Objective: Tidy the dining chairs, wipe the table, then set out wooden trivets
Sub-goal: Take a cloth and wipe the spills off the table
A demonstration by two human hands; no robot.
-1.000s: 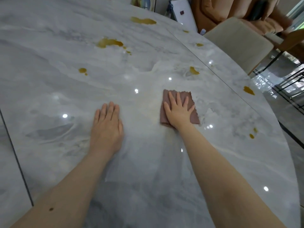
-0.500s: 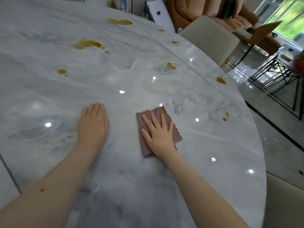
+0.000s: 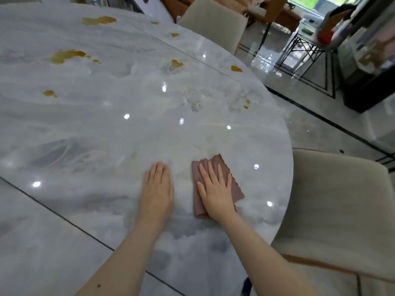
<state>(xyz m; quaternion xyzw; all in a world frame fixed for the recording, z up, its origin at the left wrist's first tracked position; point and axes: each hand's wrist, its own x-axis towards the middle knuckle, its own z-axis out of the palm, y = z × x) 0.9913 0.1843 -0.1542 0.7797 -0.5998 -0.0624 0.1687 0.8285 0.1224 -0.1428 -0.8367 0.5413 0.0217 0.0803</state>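
Note:
A round grey marble table (image 3: 106, 129) fills the view. My right hand (image 3: 215, 189) presses flat, fingers straight, on a folded mauve cloth (image 3: 235, 189) near the table's right edge. Just left of the cloth, my left hand (image 3: 157, 189) lies flat on the bare marble, fingers together. Several yellow-brown spills mark the far side, the biggest being one stain (image 3: 68, 56) at the left and another stain (image 3: 98, 20) farther back. Small spots (image 3: 245, 104) sit near the right rim.
A beige upholstered chair (image 3: 337, 210) stands close at the table's right edge, and a second beige chair (image 3: 213, 24) at the far side. A dark seam (image 3: 53, 210) crosses the tabletop at the left. Black metal frames (image 3: 305, 48) and a dark cabinet (image 3: 367, 82) stand on the glossy floor beyond.
My right hand has slid the cloth toward me and toward the table's right edge. The view has swung right, bringing the near chair into sight. My left hand stays flat on the table.

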